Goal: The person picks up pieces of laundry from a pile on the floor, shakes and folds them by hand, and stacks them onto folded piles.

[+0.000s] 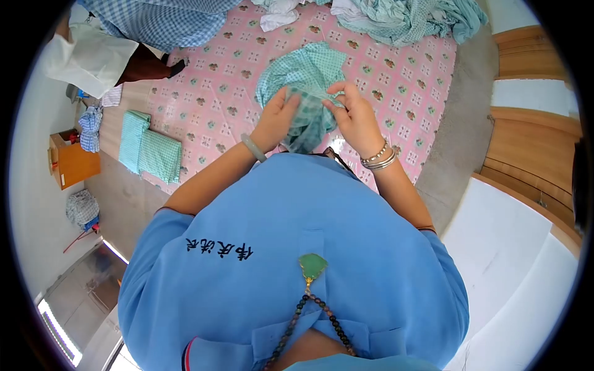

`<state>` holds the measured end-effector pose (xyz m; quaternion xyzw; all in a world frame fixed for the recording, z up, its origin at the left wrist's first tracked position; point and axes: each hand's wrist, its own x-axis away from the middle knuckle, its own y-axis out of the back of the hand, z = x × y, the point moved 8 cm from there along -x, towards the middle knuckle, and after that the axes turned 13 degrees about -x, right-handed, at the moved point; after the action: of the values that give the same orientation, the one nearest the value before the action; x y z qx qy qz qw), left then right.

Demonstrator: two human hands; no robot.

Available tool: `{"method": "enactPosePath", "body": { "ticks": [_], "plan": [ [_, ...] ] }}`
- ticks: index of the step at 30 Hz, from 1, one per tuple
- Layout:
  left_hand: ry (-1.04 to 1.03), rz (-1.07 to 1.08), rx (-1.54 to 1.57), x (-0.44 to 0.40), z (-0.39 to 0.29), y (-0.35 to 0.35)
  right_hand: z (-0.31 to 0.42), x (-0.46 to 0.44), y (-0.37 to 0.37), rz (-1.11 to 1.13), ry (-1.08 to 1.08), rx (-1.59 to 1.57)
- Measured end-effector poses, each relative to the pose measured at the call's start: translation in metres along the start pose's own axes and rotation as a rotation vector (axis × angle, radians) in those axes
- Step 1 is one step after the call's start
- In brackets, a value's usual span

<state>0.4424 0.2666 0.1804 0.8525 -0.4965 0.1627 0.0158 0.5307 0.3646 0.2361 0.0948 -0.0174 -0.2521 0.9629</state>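
Observation:
A green checked cloth (318, 62) lies bunched on the pink patterned table cover, and part of it is lifted between my hands. My left hand (279, 119), with a pale bangle at the wrist, is closed on the cloth's left side, its fingertips blurred. On the right, my right hand (354, 117), wearing bracelets, pinches the cloth's edge between thumb and fingers. The cloth hangs in folds below my fingers, close to my body.
Folded green checked cloths (151, 147) lie at the table's left. Piled green cloths (408, 21) and a blue checked cloth (167, 21) are along the far side. Another person's arm (145, 63) reaches in at upper left. Wooden doors (526, 148) stand at right.

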Motion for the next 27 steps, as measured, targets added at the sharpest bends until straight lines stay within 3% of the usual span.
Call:
{"method": "enactPosePath", "body": {
  "ticks": [2,6,8,9,10,11,12,15,17,21,23,24,26,27],
  "plan": [
    [0.067,0.0,0.084,-0.001,0.007,-0.001,0.003,0.004,-0.001,-0.008,0.068,-0.076],
    [-0.126,0.077,-0.161,0.0,-0.009,-0.017,0.001,0.006,-0.018,0.098,-0.009,-0.128],
    [0.005,0.146,-0.12,0.003,-0.006,-0.018,0.003,-0.002,0.002,-0.119,0.218,-0.089],
    [0.004,0.145,-0.121,0.004,-0.006,-0.021,-0.003,-0.004,0.005,-0.107,0.17,-0.17],
    [-0.129,0.113,-0.269,0.007,-0.015,-0.027,-0.004,-0.003,0.008,-0.108,0.17,-0.171],
    [-0.261,0.081,-0.414,0.011,-0.023,-0.031,-0.02,-0.003,0.004,-0.042,0.005,-0.384],
    [-0.258,0.082,-0.413,0.01,-0.019,-0.029,-0.033,0.0,-0.003,0.025,-0.162,-0.594],
    [-0.237,0.117,-0.393,0.005,-0.009,-0.025,-0.043,0.003,-0.003,0.049,-0.24,-0.723],
    [-0.082,0.112,-0.158,0.003,-0.003,-0.022,-0.059,0.01,0.002,0.072,-0.255,-0.64],
    [0.13,0.136,-0.122,-0.002,0.005,-0.017,-0.06,0.014,0.009,0.054,-0.191,-0.578],
    [0.282,0.017,0.265,-0.007,0.013,-0.012,-0.044,0.017,0.003,0.074,-0.161,-0.599],
    [0.281,0.013,0.266,-0.012,0.016,-0.009,-0.034,0.016,-0.003,0.095,-0.135,-0.621],
    [0.007,0.072,-0.342,-0.022,0.006,-0.006,-0.028,0.015,-0.021,0.073,-0.108,-0.618],
    [0.008,0.072,-0.341,-0.021,0.009,-0.01,-0.026,0.015,-0.025,0.044,-0.076,-0.612]
  ]
}}
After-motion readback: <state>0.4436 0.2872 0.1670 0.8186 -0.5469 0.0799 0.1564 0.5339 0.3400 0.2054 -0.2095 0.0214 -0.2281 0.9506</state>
